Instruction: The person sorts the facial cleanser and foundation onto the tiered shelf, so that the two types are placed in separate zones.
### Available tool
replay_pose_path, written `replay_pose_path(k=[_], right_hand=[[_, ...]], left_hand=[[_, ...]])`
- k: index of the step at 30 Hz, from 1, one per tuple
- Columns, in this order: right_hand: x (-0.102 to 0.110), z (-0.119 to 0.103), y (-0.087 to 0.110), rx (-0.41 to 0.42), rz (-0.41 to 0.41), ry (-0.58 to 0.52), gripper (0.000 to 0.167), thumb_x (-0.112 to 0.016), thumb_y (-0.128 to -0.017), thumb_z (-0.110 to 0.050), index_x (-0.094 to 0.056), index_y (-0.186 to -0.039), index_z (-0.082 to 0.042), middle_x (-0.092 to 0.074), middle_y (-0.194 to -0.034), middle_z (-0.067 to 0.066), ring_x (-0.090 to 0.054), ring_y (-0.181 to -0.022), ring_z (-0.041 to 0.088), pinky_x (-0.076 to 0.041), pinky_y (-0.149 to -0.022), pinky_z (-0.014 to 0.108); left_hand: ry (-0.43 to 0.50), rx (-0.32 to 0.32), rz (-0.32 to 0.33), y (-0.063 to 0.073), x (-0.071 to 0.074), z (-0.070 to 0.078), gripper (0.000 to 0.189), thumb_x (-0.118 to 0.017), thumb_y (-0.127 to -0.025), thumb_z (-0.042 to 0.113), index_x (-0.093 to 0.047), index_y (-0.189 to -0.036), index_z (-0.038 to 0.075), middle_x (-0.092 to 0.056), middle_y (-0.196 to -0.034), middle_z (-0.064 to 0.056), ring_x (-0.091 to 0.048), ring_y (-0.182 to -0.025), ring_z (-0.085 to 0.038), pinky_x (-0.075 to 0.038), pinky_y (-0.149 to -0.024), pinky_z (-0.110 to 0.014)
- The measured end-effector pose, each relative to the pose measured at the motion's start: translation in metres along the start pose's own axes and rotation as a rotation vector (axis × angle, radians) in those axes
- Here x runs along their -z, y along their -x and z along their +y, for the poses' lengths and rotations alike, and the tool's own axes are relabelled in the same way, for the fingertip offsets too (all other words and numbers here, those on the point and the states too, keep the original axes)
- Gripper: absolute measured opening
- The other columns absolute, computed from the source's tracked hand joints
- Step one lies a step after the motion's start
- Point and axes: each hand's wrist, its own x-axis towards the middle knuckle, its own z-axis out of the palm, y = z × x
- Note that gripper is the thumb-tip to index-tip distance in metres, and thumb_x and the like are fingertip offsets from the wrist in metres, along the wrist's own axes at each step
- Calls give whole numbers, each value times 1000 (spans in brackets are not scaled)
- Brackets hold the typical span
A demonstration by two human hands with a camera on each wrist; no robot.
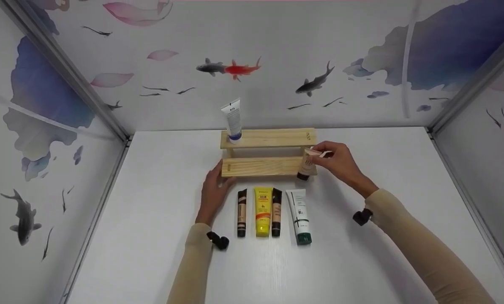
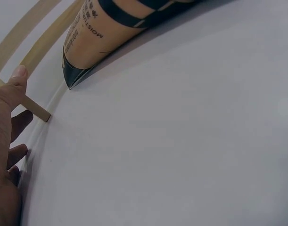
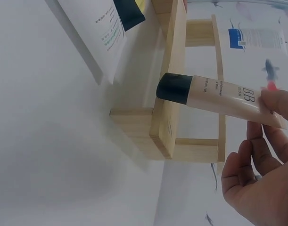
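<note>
Right hand (image 1: pixel 341 164) pinches black-capped beige plastic tube (image 3: pixel 221 98) high, leaving cap (image 3: pixel 174 88) free; left hand (image 1: pixel 212 192), fingers spread, touches pale two-tier wooden rack (image 1: pixel 262 166), presumably steadying.

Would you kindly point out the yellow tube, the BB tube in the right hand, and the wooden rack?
Yellow tube (image 1: pixel 263 212): head view, middle of its body.
BB tube (image 3: pixel 221 96): right wrist view, on its beige body.
Wooden rack (image 1: pixel 262 166): head view, bare stretch of its nearer board.
</note>
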Motion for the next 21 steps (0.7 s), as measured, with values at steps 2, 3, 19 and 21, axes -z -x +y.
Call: replay_pose_path(k=[2,3,19,21], right_hand=[[-6,-2,-1,0,-10,5,26,-84,-100,-18,-80,-118,1,-76,-120,15,-63,-106,22,-54,-89,25],[-9,-3,-1,2,-15,2,26,-84,-100,-17,-79,-118,1,-76,-120,15,-63,-105,22,-54,-90,27],[-36,-23,-14,59,-57,-31,22,-83,-99,-12,-80,-118,-2,-76,-121,13,-67,-101,26,-56,-86,33],[-39,-26,-17,62,-56,-40,23,-84,-98,-14,-80,-118,-3,-77,-118,13,-68,-99,26,-57,-83,30]], left_hand=[[-4,0,1,1,0,-1,85,-72,-105,55,-35,-174,21,-42,-175,0,-35,-163,-25,-12,-139,-44],[-2,-3,1,2,1,-2,85,-72,-105,54,-35,-174,21,-42,-175,-1,-35,-163,-25,-12,-139,-44],[-9,-43,-6,0,1,-3,84,-70,-106,54,-35,-174,18,-42,-175,-1,-36,-162,-26,-14,-139,-44],[2,-45,-5,0,0,-3,85,-70,-106,55,-35,-174,19,-43,-174,0,-38,-161,-25,-17,-138,-47]])
